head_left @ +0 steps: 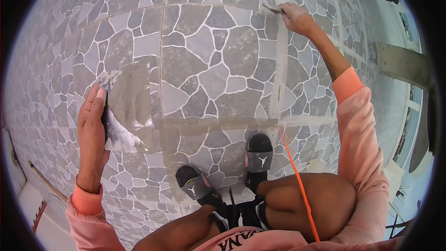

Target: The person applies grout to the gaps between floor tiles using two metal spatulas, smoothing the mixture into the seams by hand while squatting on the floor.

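Person squats on a stone-patterned tiled floor (pixel 215 83), both arms out. Left hand (pixel 91 114) is clamped along the dark left edge of a square metal plate (pixel 118 137), fingertips near the plate's upper left corner; underside hidden, so can't tell how the grip runs below. Plate sits above the floor's left part, left of a straight tile edge; a thick layer of grey paste (pixel 131 94) covers most of it, bare metal showing toward its lower left corner. Right hand (pixel 293 17) is closed on a small flat tool (pixel 274 8), blade pointing left, at the far part of the pale smeared strip (pixel 281 60) that runs along a tile edge; blade contact with the floor, can't tell. Darker wet-looking smear (pixel 218 126) crosses the floor left to right just ahead of the feet, meeting the pale strip at a tile corner. Two dark slide sandals (pixel 195 187), over black socks, stand on the near side of that smear. Orange cord (pixel 299 181) slants from the lap up to near that corner. Greyish board (pixel 403 65) shows by the floor's right edge, thin stick (pixel 48 182) by its lower left.
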`<state>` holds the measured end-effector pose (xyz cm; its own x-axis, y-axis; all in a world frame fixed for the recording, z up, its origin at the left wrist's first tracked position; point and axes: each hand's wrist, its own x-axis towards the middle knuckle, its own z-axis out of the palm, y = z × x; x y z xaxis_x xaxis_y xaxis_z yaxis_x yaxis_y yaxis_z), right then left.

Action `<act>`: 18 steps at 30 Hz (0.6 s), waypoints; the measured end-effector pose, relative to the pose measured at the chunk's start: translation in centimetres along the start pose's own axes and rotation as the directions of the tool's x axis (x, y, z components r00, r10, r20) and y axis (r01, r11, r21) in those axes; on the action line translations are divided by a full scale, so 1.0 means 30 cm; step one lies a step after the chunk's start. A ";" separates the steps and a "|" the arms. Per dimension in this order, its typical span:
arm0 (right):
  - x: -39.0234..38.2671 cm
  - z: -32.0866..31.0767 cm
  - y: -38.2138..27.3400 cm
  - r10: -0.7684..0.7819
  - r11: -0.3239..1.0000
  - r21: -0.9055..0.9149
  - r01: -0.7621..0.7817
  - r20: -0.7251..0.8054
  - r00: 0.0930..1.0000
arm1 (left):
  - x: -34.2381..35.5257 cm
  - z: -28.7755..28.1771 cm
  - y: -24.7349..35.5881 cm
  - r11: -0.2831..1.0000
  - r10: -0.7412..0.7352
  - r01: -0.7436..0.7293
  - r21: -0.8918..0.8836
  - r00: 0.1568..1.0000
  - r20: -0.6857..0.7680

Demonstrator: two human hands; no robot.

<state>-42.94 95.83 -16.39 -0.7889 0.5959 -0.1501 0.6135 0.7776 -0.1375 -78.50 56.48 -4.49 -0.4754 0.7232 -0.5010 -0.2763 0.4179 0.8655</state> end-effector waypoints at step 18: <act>0.044 0.000 -0.031 -0.112 0.980 -0.140 0.142 0.205 0.972 | -0.237 -0.089 -0.286 0.959 -0.117 0.013 -0.283 0.929 -0.351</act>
<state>-44.56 95.89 -16.47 -0.8285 0.4516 -0.3312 0.4845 0.8746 -0.0195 -75.00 46.28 -8.36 -0.7026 0.4302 -0.5667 -0.5079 0.2546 0.8229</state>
